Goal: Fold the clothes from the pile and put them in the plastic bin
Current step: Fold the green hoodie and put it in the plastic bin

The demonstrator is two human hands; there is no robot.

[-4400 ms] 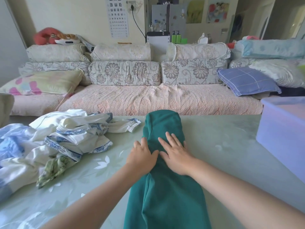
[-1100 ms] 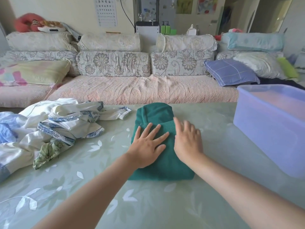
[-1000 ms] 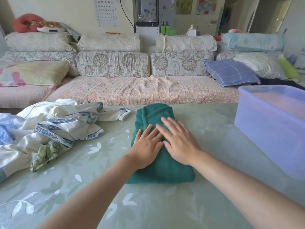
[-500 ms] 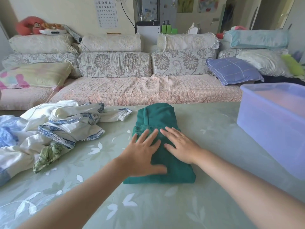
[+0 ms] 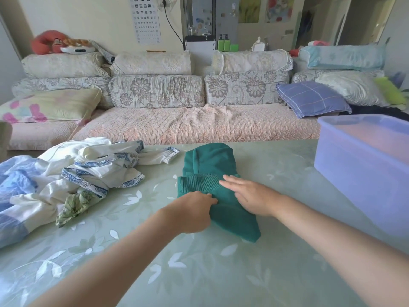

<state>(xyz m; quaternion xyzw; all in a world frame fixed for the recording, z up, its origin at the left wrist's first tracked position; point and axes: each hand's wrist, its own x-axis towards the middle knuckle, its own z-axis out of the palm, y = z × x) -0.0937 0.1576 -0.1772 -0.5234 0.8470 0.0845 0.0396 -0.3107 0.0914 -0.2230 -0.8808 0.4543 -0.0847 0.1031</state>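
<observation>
A folded dark green garment [image 5: 210, 167] lies in the middle of the table. My left hand [image 5: 190, 212] grips its near left edge, fingers curled under the cloth, and that edge is lifted a little. My right hand [image 5: 252, 196] lies flat on top of the garment with fingers stretched out. The pile of white, blue-patterned and light blue clothes [image 5: 66, 180] sits on the left of the table. The translucent lilac plastic bin [image 5: 363, 165] stands at the right edge, open at the top.
The table [image 5: 199, 273] has a pale green cloth with white leaf prints. Beyond its far edge runs a sofa [image 5: 194, 125] with floral cushions and a blue checked pillow [image 5: 309, 98].
My left hand has slid from the top of the green garment to its near left edge and closed on it. My right hand stays flat on top.
</observation>
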